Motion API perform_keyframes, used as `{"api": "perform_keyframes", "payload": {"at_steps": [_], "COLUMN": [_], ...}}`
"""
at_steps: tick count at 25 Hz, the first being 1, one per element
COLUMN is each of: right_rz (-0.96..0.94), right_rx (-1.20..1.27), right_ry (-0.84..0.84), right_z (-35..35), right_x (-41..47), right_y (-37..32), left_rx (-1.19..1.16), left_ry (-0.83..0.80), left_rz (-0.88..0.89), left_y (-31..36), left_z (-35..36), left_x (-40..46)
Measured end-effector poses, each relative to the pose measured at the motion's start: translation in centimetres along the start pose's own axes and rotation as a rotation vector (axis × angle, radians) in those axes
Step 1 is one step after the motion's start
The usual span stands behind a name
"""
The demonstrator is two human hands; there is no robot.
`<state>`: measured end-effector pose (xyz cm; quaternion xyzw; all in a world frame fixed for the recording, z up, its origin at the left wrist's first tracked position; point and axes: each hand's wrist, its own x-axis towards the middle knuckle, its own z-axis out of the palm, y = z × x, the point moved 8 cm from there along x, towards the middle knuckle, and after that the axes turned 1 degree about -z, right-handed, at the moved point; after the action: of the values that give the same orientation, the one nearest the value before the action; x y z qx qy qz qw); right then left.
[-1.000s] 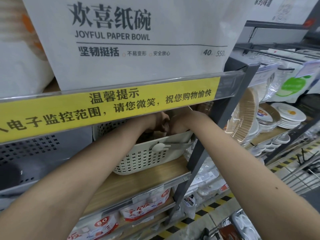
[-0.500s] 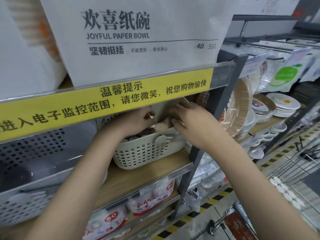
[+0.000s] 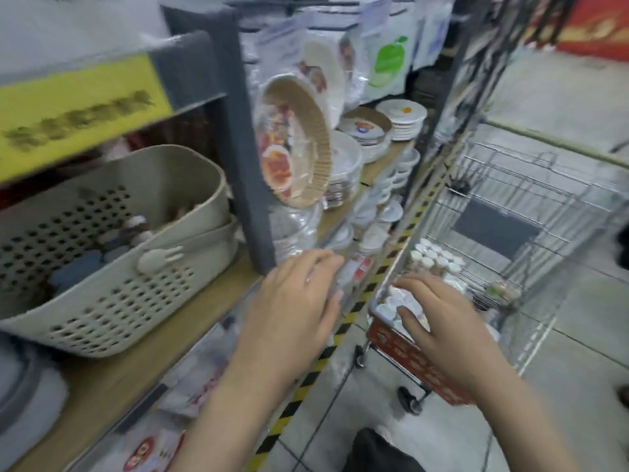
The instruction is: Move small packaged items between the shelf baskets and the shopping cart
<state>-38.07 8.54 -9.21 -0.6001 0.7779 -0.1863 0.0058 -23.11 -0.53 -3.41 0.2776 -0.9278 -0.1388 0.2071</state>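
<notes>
The beige perforated shelf basket stands on the wooden shelf at the left, with small grey and brown packaged items inside. To the right on the floor is the wire shopping cart, and rows of small white-lidded items lie in its near corner. My left hand hovers palm down between shelf and cart; its palm side is hidden. My right hand is over the cart's near corner, fingers curved above the white items. Blur hides whether either hand holds anything.
A grey shelf post rises just right of the basket. Beyond it hang and stack packaged paper plates and bowls. A yellow label strip fronts the shelf above. Yellow-black tape runs along the floor between shelf and cart.
Both hands have come out of the shelf basket and swung right and down toward the cart. The view has turned right with them, so the cart now shows.
</notes>
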Motion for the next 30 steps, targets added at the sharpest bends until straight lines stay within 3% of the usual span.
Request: {"api": "perform_keyframes", "payload": {"at_steps": [8,12,22,30], "right_rz": [0.550,0.689,0.897,1.259], "right_rx": [0.079,0.136,0.277,0.417], "right_ry": [-0.161,-0.212,-0.319,-0.276], "right_z": [0.8,2.5,8.2,14.4], "right_x": [-8.0,-11.0,-7.3,-4.0], "right_y": [20.7,27.9,38.6,51.9], "left_rx": [-0.093,-0.131,-0.101,-0.030], "left_ry": [-0.437,-0.586,-0.912,-1.041], "left_rz": [0.086,0.068,-0.038,0.023], "left_y": [9.7,11.9,8.6,8.7], "left_z": [18.6,26.8,41.4,55.3], "left_x": [8.2,11.3,20.7,33.3]}}
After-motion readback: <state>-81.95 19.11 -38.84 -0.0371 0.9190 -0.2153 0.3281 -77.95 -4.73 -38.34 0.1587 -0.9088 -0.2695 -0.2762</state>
